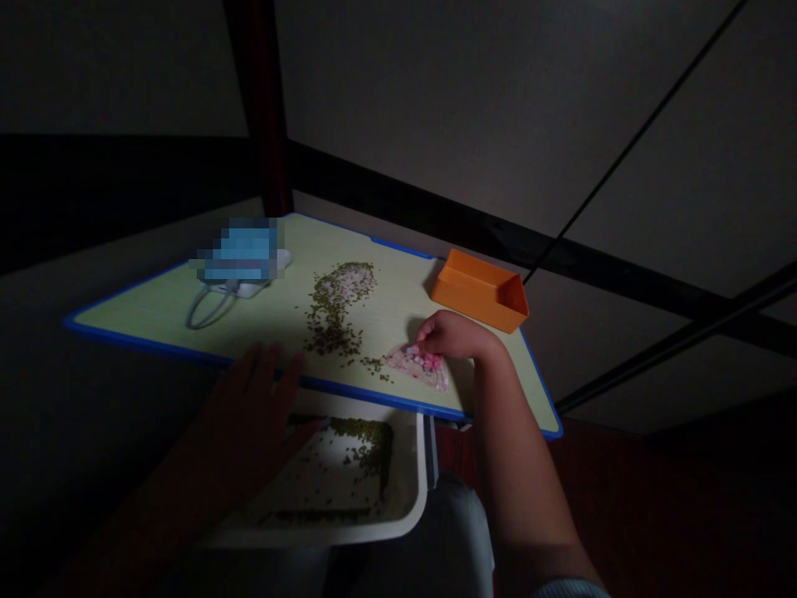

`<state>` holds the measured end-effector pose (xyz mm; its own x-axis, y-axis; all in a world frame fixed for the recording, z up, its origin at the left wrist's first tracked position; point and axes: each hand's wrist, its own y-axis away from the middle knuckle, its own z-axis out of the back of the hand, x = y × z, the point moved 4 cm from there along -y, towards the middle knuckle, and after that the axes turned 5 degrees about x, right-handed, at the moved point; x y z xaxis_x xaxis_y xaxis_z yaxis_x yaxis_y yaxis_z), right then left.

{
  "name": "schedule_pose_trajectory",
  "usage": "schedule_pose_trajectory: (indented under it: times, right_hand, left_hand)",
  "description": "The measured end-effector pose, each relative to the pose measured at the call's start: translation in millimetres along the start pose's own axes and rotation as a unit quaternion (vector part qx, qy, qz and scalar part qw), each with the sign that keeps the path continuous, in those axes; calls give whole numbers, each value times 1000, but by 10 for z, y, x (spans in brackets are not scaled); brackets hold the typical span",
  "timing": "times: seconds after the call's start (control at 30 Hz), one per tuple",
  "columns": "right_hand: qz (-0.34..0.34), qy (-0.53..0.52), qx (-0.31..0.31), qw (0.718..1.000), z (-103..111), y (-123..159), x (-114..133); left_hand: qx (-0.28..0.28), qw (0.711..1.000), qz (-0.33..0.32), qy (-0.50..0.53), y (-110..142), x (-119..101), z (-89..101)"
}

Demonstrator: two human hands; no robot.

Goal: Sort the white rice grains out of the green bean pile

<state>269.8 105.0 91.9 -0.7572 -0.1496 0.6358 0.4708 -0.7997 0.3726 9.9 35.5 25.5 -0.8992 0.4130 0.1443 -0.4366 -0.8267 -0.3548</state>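
My right hand rests on the pale table with its fingers curled at the edge of a small pile of pink and white beads. My left hand lies in shadow with fingers stretched out over the table's front edge and the rim of a white tray. The tray sits below the table edge and holds green beans. A trail of green beans and pale grains is spread across the middle of the table.
An orange box stands at the table's far right. A white object with a grey cord loop sits at the far left. The table has a blue rim. A dark post rises behind it.
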Motion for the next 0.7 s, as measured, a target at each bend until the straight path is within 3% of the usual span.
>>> schedule_pose_trajectory:
  times: [0.4, 0.7]
  right_hand:
    - [34, 48, -49, 997, -24, -56, 76]
    - [44, 35, -4, 998, -39, -32, 74]
  left_hand:
    - [4, 1000, 0, -8, 11, 8, -48]
    - [3, 1000, -1, -7, 10, 11, -51]
